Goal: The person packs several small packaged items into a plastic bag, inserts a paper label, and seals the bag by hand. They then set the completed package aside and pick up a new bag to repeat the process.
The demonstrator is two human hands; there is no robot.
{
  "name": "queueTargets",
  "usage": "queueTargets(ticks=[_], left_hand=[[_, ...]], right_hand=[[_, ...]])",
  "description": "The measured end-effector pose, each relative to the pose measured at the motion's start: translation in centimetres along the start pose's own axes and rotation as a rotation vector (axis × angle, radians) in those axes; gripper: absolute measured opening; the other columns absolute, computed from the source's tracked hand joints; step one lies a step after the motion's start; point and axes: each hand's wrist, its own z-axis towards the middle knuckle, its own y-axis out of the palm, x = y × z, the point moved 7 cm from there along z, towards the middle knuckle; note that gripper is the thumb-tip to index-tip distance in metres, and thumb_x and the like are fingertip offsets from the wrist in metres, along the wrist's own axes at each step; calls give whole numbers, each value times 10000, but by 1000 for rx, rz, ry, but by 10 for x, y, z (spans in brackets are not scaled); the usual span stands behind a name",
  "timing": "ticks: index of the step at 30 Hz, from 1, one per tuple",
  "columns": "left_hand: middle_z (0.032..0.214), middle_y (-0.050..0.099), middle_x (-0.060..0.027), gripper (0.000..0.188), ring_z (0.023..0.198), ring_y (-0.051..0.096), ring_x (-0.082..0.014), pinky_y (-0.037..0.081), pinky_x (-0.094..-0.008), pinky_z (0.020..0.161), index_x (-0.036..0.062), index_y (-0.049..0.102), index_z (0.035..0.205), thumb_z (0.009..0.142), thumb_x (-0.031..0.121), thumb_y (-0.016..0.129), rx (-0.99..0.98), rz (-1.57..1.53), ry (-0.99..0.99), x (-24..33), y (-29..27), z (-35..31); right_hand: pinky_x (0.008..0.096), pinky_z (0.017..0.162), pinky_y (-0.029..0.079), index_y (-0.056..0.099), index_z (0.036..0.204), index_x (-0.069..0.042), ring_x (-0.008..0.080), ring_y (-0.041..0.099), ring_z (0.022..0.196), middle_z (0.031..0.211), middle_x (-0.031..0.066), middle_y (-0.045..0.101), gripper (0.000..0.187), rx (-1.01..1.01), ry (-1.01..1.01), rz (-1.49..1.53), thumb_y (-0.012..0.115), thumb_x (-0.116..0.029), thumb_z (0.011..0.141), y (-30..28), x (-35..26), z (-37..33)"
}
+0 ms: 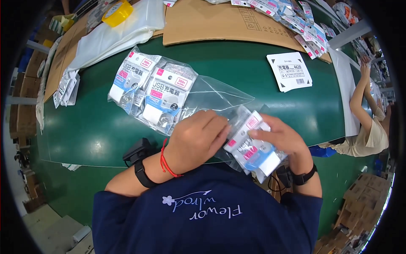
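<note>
Green worktable (313, 120) bears a clear bag (211, 91) of carded packs (169, 91)

Brown cardboard (203, 25) covers the far side of the table, with a heap of small pink, white and blue packets (292, 21) on and around its right end. At the upper left, a yellow tape roll (117, 13) rests on flat plastic sheets (131, 31). White printed cards (289, 72) lie stacked at the right, and past the table's edge a co-worker (359, 137) in a cream top has an arm raised.

Left of centre, the bag lies with the packs gathered in its left part; its slack film stretches right, toward the person's hands.

Tilted near the table's close edge, just in front of the navy shirt (203, 220), is a bundle (253, 155) of similar packs. The right hand (281, 133) pinches it, thumb across the front. The left hand (196, 137), a red cord (164, 156) at its wrist, is curled just beside the bundle; I cannot tell whether its fingers grip any film. Both wrists wear black bands (141, 174).
</note>
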Motion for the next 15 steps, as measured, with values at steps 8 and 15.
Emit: queueTargets(ticks=[8,15], left_hand=[[749,523,-58,175,609,545,-221,454,-311,524,33,608,855,691,34,670,-27,142,194,23,-4,0],[781,515,-60,259,642,544,-190,453,-287,538,0,605,938,687,64,614,-7,115,264,30,-1,-11]], right_hand=[[246,850,468,502,1282,-13,89,567,986,1112,47,614,405,-120,-47,58,619,-119,909,34,-19,49],[239,841,472,494,1282,-17,89,566,980,1128,52,606,375,-68,-166,238,579,-144,940,52,-28,83]])
